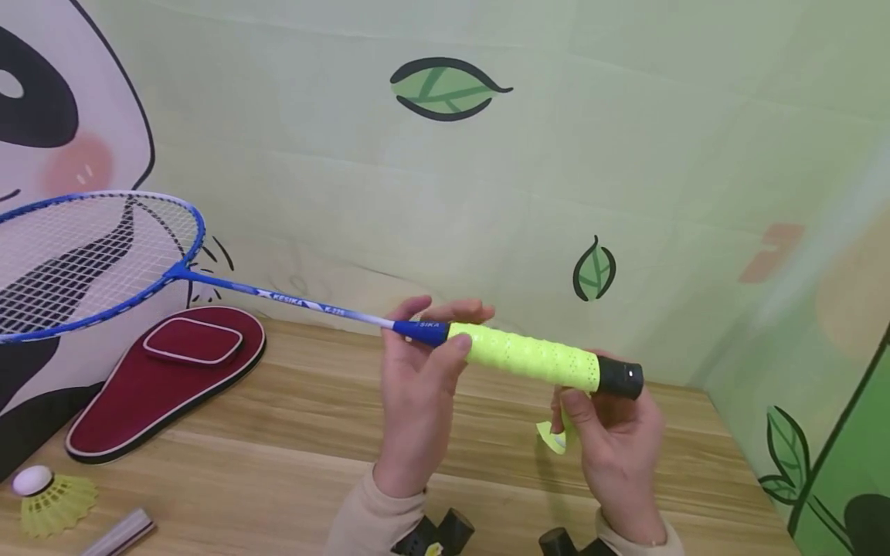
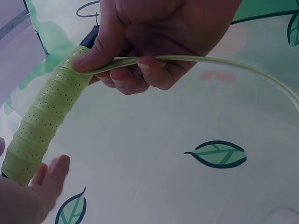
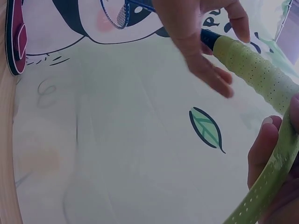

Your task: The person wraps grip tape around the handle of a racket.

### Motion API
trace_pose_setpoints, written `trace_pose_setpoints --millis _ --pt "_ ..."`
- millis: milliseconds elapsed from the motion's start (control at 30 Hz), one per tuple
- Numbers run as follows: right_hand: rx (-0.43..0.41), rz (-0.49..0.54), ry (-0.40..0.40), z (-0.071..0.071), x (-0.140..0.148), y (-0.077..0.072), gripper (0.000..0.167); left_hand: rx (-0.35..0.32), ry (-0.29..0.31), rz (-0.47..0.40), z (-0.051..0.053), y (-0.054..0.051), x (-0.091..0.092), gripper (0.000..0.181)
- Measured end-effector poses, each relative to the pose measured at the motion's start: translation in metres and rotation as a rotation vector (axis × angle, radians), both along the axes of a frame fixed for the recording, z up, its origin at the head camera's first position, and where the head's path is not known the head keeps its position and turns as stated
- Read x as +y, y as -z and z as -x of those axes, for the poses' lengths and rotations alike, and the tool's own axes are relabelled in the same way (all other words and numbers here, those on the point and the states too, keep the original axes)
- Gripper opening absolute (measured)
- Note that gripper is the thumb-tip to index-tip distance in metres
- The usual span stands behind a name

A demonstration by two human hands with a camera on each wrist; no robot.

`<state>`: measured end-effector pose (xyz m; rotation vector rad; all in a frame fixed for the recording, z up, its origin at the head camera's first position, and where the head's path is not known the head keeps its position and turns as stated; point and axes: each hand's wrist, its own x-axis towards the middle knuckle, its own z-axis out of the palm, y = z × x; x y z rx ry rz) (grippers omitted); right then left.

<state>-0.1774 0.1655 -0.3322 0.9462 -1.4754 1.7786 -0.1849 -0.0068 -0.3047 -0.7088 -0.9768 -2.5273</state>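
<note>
A blue and white badminton racket is held up above the table, its head to the left. Bright yellow perforated grip tape winds round its handle, while the butt end shows black. My left hand holds the racket near the blue cone, thumb on the front and fingers behind. Near the butt, my right hand pinches the tape between thumb and fingers. From there a loose tail of tape curves away in the left wrist view. The right wrist view shows that strip running downward.
On the wooden table at left lies a dark red racket cover. A yellow shuttlecock and a silvery tube-like object lie nearer me. A printed cloth backdrop stands behind the table.
</note>
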Motion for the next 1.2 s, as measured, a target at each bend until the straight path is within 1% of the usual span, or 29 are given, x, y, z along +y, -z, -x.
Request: trace_pose_setpoints --millis 33,67,133,267,533,667,833,1033,1200 --pt "-0.005 -0.002 0.003 0.0000 -0.0002 -0.0001 0.029 0.036 0.029 -0.011 -0.0004 0.0002 -0.0001 0.043" --pt "-0.009 -0.009 0.010 -0.0001 -0.0003 -0.0002 0.028 0.058 0.041 -0.011 -0.0008 0.0005 -0.0003 0.046" --pt "-0.019 -0.023 0.025 -0.0002 -0.0004 -0.0001 0.027 0.073 0.051 -0.006 -0.0016 0.0008 -0.0007 0.046" --pt "-0.026 -0.038 0.044 -0.0002 0.0005 0.0009 0.027 0.063 0.033 0.014 -0.0014 0.0017 -0.0010 0.041" --pt "-0.018 -0.048 0.055 0.0005 0.0025 0.0017 0.025 0.080 -0.004 0.029 -0.0009 0.0036 0.0005 0.034" --pt "-0.005 -0.036 0.043 0.0012 0.0030 0.0011 0.022 0.066 -0.024 0.029 -0.0017 0.0028 0.0012 0.032" --pt "-0.002 -0.026 0.033 0.0020 0.0031 -0.0001 0.022 0.028 -0.039 0.029 -0.0014 0.0017 0.0010 0.031" --pt "0.000 -0.040 0.036 0.0027 0.0036 -0.0008 0.020 0.005 -0.052 0.027 -0.0002 0.0005 0.0005 0.029" --pt "0.001 -0.059 0.040 0.0033 0.0040 -0.0004 0.017 -0.044 -0.080 0.022 0.0002 -0.0006 0.0007 0.029"
